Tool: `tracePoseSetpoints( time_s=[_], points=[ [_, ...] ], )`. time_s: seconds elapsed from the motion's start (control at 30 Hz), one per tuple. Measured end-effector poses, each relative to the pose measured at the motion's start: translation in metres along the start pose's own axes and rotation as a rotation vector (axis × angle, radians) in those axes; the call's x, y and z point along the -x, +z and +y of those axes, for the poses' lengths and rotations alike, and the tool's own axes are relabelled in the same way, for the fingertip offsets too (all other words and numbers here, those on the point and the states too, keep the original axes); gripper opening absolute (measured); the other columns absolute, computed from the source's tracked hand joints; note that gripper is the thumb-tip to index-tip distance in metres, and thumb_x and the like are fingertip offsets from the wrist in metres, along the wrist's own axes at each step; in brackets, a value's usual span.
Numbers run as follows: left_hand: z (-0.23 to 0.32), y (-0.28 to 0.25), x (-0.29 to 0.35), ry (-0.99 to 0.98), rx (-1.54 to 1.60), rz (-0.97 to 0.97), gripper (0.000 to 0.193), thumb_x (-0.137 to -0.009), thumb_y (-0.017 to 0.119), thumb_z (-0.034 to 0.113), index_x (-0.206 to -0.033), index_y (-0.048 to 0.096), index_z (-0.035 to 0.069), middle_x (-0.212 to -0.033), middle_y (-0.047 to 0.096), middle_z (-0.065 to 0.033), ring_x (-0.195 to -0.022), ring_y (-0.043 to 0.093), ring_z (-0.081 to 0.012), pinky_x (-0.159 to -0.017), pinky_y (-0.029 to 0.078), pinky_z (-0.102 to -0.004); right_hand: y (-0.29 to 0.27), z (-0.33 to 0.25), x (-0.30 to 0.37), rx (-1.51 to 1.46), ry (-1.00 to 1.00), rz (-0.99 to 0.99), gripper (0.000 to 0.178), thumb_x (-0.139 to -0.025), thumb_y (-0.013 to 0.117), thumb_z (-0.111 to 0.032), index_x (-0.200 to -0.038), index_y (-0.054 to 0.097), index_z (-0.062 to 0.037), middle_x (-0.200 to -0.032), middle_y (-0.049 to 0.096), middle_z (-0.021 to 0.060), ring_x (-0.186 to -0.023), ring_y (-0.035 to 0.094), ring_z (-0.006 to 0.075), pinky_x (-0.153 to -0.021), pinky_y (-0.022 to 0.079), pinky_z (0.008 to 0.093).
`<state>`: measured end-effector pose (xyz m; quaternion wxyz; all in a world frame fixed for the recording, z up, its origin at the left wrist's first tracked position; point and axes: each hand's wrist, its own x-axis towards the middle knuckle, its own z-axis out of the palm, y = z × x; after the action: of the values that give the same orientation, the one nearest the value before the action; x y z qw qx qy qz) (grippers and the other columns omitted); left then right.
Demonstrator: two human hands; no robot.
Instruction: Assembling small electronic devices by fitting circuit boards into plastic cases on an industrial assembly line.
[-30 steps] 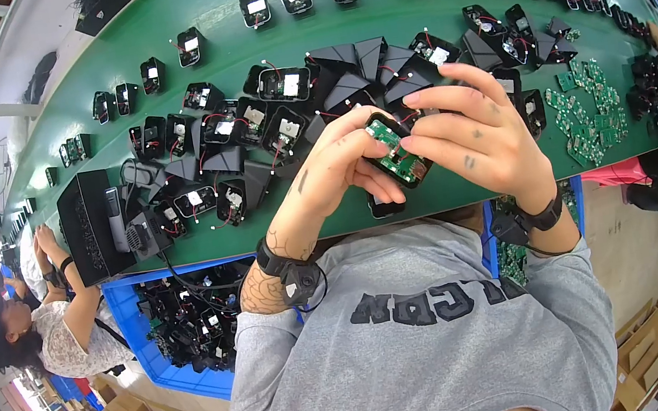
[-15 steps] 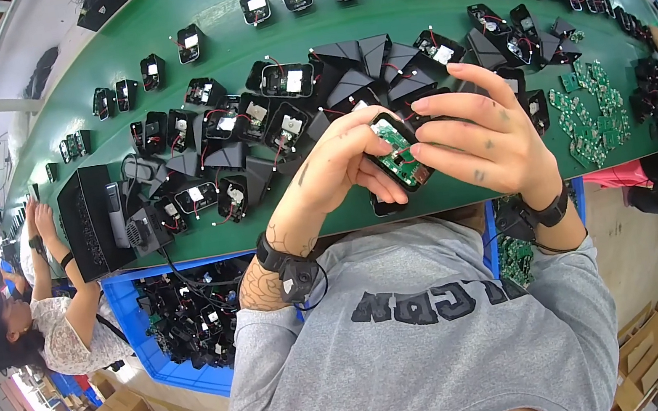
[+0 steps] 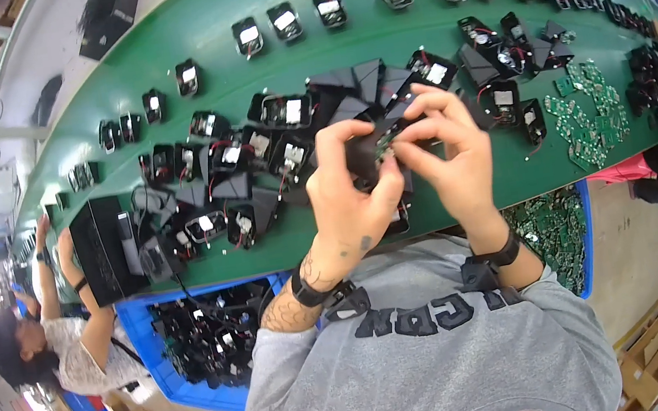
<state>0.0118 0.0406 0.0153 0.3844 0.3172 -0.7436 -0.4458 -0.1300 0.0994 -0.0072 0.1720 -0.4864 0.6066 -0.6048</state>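
Note:
Above the table's near edge, my left hand (image 3: 352,198) grips a small black plastic housing (image 3: 362,158) between thumb and fingers. A green circuit board (image 3: 384,143) shows edge-on at the housing's right side, tilted. My right hand (image 3: 448,149) is closed, its thumb and fingertips pinching at that board; the exact contact is partly hidden by the fingers. Just beyond both hands lies a cluster of wedge-shaped black housings (image 3: 333,80) and open black units (image 3: 283,110) with white labels and thin red wires.
The green table (image 3: 174,24) carries a far row of open black units (image 3: 329,7). Loose green circuit boards (image 3: 588,116) lie at right. Blue bins (image 3: 169,374) with black parts and boards stand below the near edge. A co-worker (image 3: 86,344) works at left beside a black box (image 3: 103,248).
The housing has tilted, so its board face no longer shows fully. My right hand has moved left and in from spread fingers to a pinch. The view has shifted slightly.

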Motion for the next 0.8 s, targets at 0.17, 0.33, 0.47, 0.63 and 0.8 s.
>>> tracePoseSetpoints(
  time_s=[0.17, 0.33, 0.47, 0.63, 0.8],
  points=[
    [-0.016, 0.003, -0.003, -0.032, 0.114, 0.117, 0.031, -0.083, 0.059, -0.001, -0.112, 0.048, -0.001, -0.103, 0.053, -0.0086, -0.091, 0.057, -0.0144, -0.081, 0.047, -0.0260, -0.001, -0.002, -0.004, 0.080, -0.272, -0.133, 0.020, -0.069, 0.071, -0.001, -0.089, 0.069, -0.0021, -0.121, 0.056, 0.0120, -0.123, 0.045, 0.0363, -0.102, 0.035, 0.0474],
    [-0.030, 0.008, -0.023, 0.038, 0.066, 0.117, 0.036, -0.085, 0.065, 0.004, -0.116, 0.048, 0.001, -0.107, 0.053, -0.0064, -0.085, 0.054, -0.0095, -0.070, 0.046, -0.0214, -0.008, -0.015, 0.012, 0.261, -0.177, -0.397, 0.070, -0.074, 0.071, -0.010, -0.137, 0.042, -0.0005, -0.148, 0.026, 0.0203, -0.139, 0.019, 0.0427, -0.111, 0.023, 0.0529],
    [-0.021, -0.018, -0.067, 0.065, 0.100, 0.072, 0.034, -0.088, 0.060, 0.000, -0.119, 0.047, 0.001, -0.118, 0.054, -0.0118, -0.104, 0.054, -0.0172, -0.088, 0.046, -0.0277, -0.052, 0.010, -0.005, 0.053, -0.330, -0.625, 0.031, -0.081, 0.068, -0.013, -0.110, 0.065, -0.0018, -0.122, 0.058, 0.0173, -0.122, 0.049, 0.0335, -0.102, 0.041, 0.0428],
    [-0.042, -0.128, -0.134, -0.046, -0.199, 0.141, 0.038, -0.090, 0.061, 0.006, -0.126, 0.049, -0.001, -0.117, 0.055, -0.0130, -0.099, 0.061, -0.0193, -0.079, 0.052, -0.0277, -0.158, 0.034, -0.005, 0.403, 0.102, 0.303, 0.014, -0.082, 0.068, -0.014, -0.092, 0.073, -0.0042, -0.090, 0.069, 0.0066, -0.081, 0.062, 0.0148, -0.074, 0.048, 0.0273],
    [-0.117, -0.225, -0.178, -0.258, -0.361, 0.150, 0.044, -0.087, 0.064, 0.010, -0.127, 0.051, 0.002, -0.114, 0.061, -0.0132, -0.090, 0.063, -0.0173, -0.072, 0.052, -0.0257, -0.214, 0.098, 0.011, 1.069, 0.150, 0.301, 0.035, -0.082, 0.070, -0.027, -0.107, 0.068, -0.0025, -0.108, 0.064, 0.0167, -0.101, 0.060, 0.0304, -0.088, 0.046, 0.0374]
  ],
)
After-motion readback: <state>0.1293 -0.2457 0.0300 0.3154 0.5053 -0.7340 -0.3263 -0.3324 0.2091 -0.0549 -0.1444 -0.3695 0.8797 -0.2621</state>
